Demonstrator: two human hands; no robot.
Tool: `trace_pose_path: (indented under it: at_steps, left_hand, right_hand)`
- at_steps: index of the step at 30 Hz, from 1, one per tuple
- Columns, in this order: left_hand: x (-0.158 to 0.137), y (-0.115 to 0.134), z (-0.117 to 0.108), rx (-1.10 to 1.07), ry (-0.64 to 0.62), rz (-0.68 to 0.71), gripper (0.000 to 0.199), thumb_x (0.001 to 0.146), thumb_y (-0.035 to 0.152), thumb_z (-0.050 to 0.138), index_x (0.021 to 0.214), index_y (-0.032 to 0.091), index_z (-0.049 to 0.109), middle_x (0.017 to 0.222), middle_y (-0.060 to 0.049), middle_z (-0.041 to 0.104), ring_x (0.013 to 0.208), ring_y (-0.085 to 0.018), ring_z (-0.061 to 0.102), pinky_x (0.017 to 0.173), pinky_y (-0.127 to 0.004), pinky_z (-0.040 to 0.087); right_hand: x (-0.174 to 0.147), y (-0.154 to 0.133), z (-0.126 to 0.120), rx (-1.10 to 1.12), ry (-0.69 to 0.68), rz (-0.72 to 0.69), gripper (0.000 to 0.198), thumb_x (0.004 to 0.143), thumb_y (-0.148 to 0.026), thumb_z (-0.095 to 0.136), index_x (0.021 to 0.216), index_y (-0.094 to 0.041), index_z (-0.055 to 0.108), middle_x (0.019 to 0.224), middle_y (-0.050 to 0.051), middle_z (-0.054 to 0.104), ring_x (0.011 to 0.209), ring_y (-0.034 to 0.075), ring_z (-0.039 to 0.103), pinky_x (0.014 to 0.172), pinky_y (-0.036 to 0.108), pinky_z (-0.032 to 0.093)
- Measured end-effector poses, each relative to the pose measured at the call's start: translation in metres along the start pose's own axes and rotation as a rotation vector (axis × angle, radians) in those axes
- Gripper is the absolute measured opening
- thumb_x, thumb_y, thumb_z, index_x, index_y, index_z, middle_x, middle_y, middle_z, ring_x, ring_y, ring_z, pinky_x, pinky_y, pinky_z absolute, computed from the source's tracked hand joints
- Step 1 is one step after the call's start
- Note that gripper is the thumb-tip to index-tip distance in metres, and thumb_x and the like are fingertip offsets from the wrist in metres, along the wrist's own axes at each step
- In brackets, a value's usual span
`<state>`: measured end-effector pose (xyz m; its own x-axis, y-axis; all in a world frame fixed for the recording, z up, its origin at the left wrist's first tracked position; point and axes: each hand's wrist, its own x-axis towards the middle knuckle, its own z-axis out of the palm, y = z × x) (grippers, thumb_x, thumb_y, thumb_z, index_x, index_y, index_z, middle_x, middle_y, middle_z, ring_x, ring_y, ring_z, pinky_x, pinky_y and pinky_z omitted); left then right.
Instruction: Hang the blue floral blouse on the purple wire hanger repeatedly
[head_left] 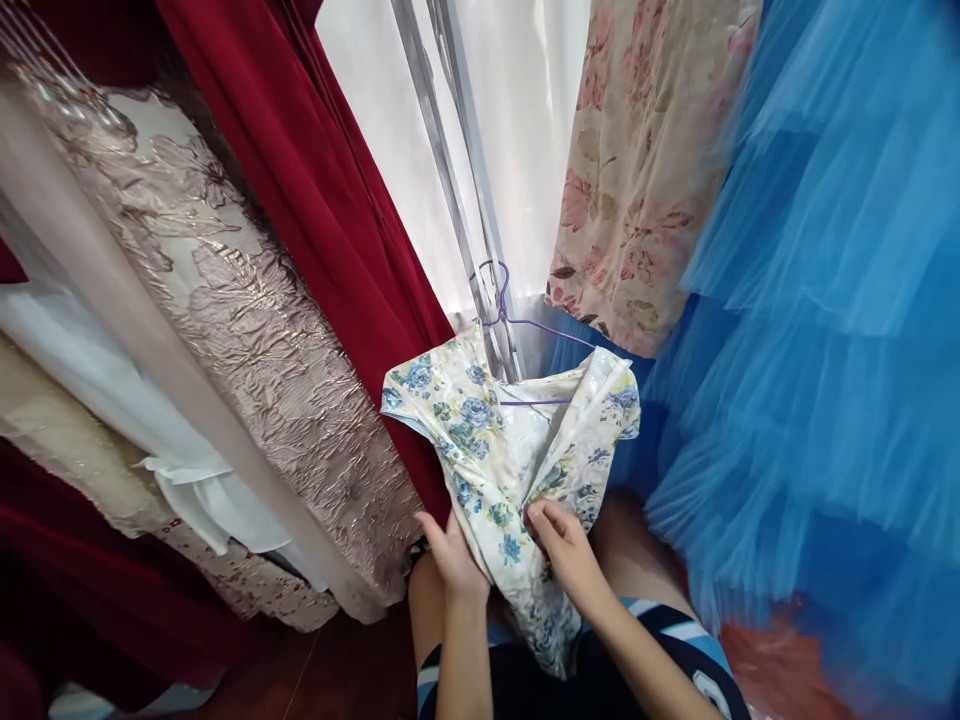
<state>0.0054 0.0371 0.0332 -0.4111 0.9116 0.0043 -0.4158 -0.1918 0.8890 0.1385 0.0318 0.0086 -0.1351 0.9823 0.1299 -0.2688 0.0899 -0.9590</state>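
Note:
A cream dress [472,440] with blue flowers and short sleeves hangs on a thin purple hanger [551,330]. Its wrapped front gapes in a deep V, and its lower end reaches down over my lap. My right hand [566,555] pinches the front edge at the bottom of the V. On the left side of the waist, my left hand [455,565] lies against the dress with its thumb spread away; its other fingers are partly hidden behind the cloth.
Grey metal rack poles [442,130] rise behind the hanger. Dark red cloth [322,210] and a pink textured gown [255,310] hang at left. At right hang a pink floral dress [622,180] and a tiered blue tulle gown [817,330]. Reddish floor [300,670] shows below.

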Motion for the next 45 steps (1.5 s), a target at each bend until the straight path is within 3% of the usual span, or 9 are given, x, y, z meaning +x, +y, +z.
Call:
trace_pose_path:
  at_steps: [2,5,10,15,17,21,28,40,45]
  left_hand:
    - [-0.005,0.002,-0.009,-0.046,-0.029,-0.059,0.084,0.08,0.084,0.045,0.123,0.016,0.068,0.116,-0.017,0.071,0.117,-0.035,0.063,0.095,-0.045,0.053]
    - [-0.008,0.003,-0.014,-0.034,-0.095,-0.109,0.064,0.075,0.05,0.078,0.128,0.018,0.063,0.116,-0.014,0.072,0.111,-0.032,0.067,0.094,-0.04,0.053]
    - [-0.003,-0.008,-0.014,0.022,-0.042,-0.067,0.05,0.08,0.04,0.076,0.121,0.017,0.062,0.11,-0.011,0.071,0.103,-0.027,0.068,0.092,-0.039,0.052]
    - [-0.007,-0.024,-0.019,0.382,0.348,0.495,0.037,0.083,0.034,0.071,0.114,0.019,0.057,0.115,-0.01,0.063,0.107,-0.023,0.061,0.096,-0.035,0.046]
    - [-0.017,-0.029,-0.014,0.594,0.14,0.612,0.028,0.087,0.03,0.066,0.112,0.021,0.058,0.111,-0.01,0.063,0.103,-0.023,0.061,0.093,-0.034,0.047]
    - [-0.033,-0.039,0.002,0.782,-0.357,0.409,0.023,0.091,0.027,0.059,0.113,0.022,0.06,0.1,-0.009,0.069,0.095,-0.024,0.066,0.083,-0.033,0.051]
    - [-0.033,-0.053,0.011,0.833,-0.305,0.443,0.012,0.091,0.024,0.055,0.08,0.022,0.056,0.076,-0.004,0.065,0.072,-0.02,0.062,0.068,-0.027,0.045]
    - [-0.044,-0.05,0.046,1.331,-0.521,0.54,0.016,0.084,0.008,0.047,0.083,0.022,0.053,0.085,-0.007,0.064,0.073,-0.023,0.061,0.061,-0.03,0.033]
    - [-0.039,-0.069,0.045,1.088,-0.539,0.382,0.009,0.088,0.016,0.051,0.082,0.021,0.055,0.082,-0.005,0.062,0.074,-0.02,0.059,0.065,-0.029,0.038]
  right_hand:
    - [0.0,0.003,0.001,-0.014,-0.031,0.056,0.034,0.089,-0.052,0.058,0.082,-0.019,0.055,0.056,-0.007,0.031,0.05,0.01,0.026,0.05,0.025,0.02]
    - [0.001,0.004,0.003,-0.03,-0.032,0.081,0.031,0.086,-0.049,0.063,0.085,-0.019,0.055,0.051,-0.011,0.026,0.046,0.009,0.018,0.048,0.026,0.012]
    - [0.005,-0.009,-0.008,-0.005,-0.004,0.04,0.021,0.083,-0.034,0.063,0.071,-0.019,0.056,0.055,-0.003,0.053,0.051,0.013,0.046,0.053,0.026,0.031]
    - [0.01,-0.024,-0.021,-0.028,0.029,0.025,0.02,0.077,-0.024,0.059,0.058,-0.019,0.053,0.049,-0.001,0.056,0.051,0.013,0.049,0.056,0.026,0.035]
    - [0.01,-0.026,-0.019,-0.006,0.017,0.057,0.021,0.075,-0.025,0.059,0.057,-0.02,0.052,0.046,-0.002,0.054,0.046,0.012,0.044,0.052,0.026,0.032]
    - [0.005,-0.026,-0.011,0.102,0.011,0.132,0.021,0.074,-0.026,0.058,0.056,-0.02,0.048,0.043,-0.003,0.051,0.039,0.008,0.034,0.044,0.024,0.022]
    - [0.031,-0.053,-0.017,0.295,0.057,0.259,0.017,0.066,-0.03,0.063,0.061,-0.016,0.055,0.039,-0.009,0.04,0.035,0.003,0.017,0.04,0.023,0.007]
    - [0.159,-0.201,0.015,0.43,0.117,0.133,0.007,0.071,-0.011,0.048,0.066,-0.016,0.048,0.04,-0.013,0.027,0.037,0.004,0.014,0.039,0.022,0.009]
    - [0.165,-0.212,0.01,0.388,0.102,0.097,0.007,0.071,-0.012,0.051,0.065,-0.016,0.05,0.039,-0.012,0.029,0.037,0.003,0.015,0.04,0.022,0.008]
